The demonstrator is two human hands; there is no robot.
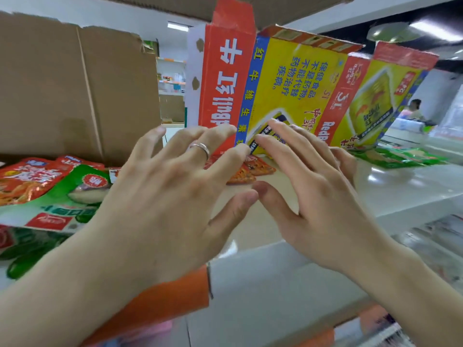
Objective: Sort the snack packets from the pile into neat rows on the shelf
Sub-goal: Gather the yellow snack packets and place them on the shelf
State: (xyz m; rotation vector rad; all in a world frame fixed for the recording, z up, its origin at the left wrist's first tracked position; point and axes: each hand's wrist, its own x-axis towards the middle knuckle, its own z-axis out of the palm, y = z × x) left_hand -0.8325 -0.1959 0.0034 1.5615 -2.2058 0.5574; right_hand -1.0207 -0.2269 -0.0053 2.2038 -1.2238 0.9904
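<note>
Gleaming pale shelf [390, 186], cardboard box [62, 91] at left, lit shop [172, 78] behind.

bright overhead ceiling light [426, 30], glare on the shelf [400, 181], blurred, warped edges.

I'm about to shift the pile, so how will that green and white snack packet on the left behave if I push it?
Probably floppy: the green and white snack packet sags over other packets. Its glossy film likely slides easily, and it looks light, so it may crumple rather than move neatly.
</note>
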